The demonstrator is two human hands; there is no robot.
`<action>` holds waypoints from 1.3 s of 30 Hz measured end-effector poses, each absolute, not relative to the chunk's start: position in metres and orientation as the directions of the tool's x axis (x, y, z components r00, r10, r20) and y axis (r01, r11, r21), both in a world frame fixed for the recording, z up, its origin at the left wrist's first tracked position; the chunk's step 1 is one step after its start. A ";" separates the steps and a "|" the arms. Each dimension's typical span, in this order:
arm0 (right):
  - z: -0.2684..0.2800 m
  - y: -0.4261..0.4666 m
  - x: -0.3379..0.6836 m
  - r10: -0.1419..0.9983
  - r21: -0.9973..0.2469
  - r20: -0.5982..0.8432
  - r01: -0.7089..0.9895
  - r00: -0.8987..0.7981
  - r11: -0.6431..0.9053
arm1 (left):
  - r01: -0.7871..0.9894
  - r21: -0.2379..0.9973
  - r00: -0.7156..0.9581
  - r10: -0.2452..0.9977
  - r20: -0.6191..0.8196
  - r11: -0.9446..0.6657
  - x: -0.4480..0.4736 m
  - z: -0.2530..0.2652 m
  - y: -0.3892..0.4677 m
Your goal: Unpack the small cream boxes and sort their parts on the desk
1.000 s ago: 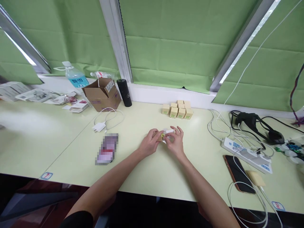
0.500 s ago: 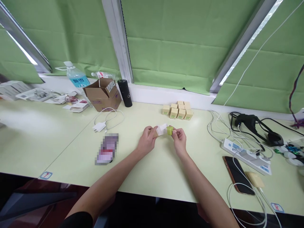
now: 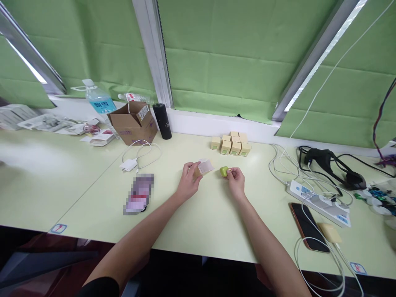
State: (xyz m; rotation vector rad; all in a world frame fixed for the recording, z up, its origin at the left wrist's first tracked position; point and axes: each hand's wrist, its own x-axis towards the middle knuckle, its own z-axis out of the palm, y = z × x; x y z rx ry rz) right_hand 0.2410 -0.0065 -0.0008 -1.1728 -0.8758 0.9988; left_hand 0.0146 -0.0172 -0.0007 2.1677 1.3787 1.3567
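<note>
My left hand (image 3: 188, 181) grips a small pale-yellow box (image 3: 204, 167) whose white flap or inside faces me. To its right, my right hand (image 3: 236, 181) pinches a small lime-green block-like object (image 3: 224, 171) between thumb and fingertips; its exact kind is too small to make out. A gap of bare table separates the green object from the box. Behind both hands stands a cluster of several similar pale-yellow boxes (image 3: 235, 148) with green labels.
On the left are a cardboard carton (image 3: 136, 128), a black flask (image 3: 162, 121), a white charger (image 3: 129, 165) and a pixelated phone-like item (image 3: 139, 194). On the right lie a power strip (image 3: 318, 203), tangled white cables, a phone (image 3: 309, 227) and a black headset strap (image 3: 334, 167).
My two hands have moved apart, the left one slightly leftward with the box, so the green object is farther from it. The box has been turned.
</note>
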 end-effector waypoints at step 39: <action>0.036 -0.049 0.209 0.986 -0.997 0.020 0.074 -0.167 0.033 | 0.754 0.214 0.327 0.638 0.697 -0.621 0.016 0.002 -0.022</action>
